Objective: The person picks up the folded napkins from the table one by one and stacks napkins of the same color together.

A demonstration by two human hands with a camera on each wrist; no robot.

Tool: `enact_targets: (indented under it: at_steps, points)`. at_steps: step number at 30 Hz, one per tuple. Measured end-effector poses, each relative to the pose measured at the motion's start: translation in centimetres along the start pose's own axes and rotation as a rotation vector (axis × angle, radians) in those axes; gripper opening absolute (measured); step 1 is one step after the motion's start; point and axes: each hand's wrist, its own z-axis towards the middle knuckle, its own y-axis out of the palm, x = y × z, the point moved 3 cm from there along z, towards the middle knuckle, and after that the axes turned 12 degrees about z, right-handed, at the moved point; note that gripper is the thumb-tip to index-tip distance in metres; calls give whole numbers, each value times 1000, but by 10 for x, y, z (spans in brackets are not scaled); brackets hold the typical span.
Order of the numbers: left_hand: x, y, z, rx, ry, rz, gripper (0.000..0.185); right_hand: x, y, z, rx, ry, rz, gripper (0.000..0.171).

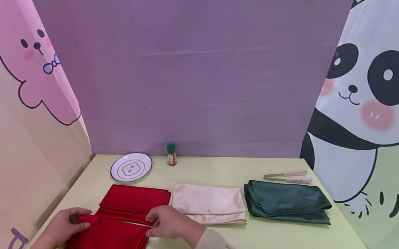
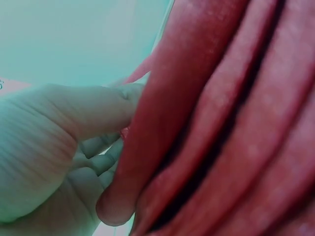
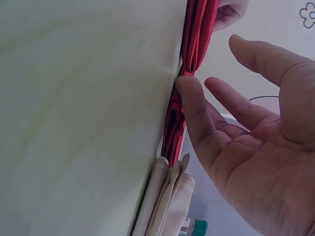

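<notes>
A folded red satin cloth [image 1: 112, 238] lies at the front left of the table, with its layers stacked. At its far left corner my left hand [image 1: 67, 226] pinches the fabric between thumb and fingers; thick red folds [image 2: 216, 113] fill the left wrist view. My right hand [image 1: 170, 222] is at the cloth's far right corner. In the right wrist view its thumb stands apart from the fingers [image 3: 197, 113], and one fingertip is at the red fabric. Just behind lies another folded red cloth [image 1: 134, 200], partly covered by the right hand.
Right of the red cloths lie a folded cream cloth [image 1: 208, 201] and a folded dark green cloth [image 1: 285, 203]. A white plate [image 1: 131, 167] and a green-capped spice bottle [image 1: 171, 155] stand at the back. Two pink-handled knives [image 1: 293, 180] lie at the back right.
</notes>
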Motion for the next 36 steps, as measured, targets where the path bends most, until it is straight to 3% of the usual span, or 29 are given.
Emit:
enact_targets:
  at_steps: [7,12,24,31,36]
  points:
    - [-2,3,0,19,99,-17,22,0,1,-1,3,-8,-12,27]
    - [-1,5,0,55,127,-61,16,0,1,0,0,-18,-18,28]
    - [2,11,3,126,75,-212,15,-2,1,-2,-43,12,-14,26]
    - [3,10,2,149,66,-276,16,-3,3,-4,-65,-5,-102,28]
    - [3,10,3,133,23,-288,18,-4,5,-4,-53,-10,-169,21]
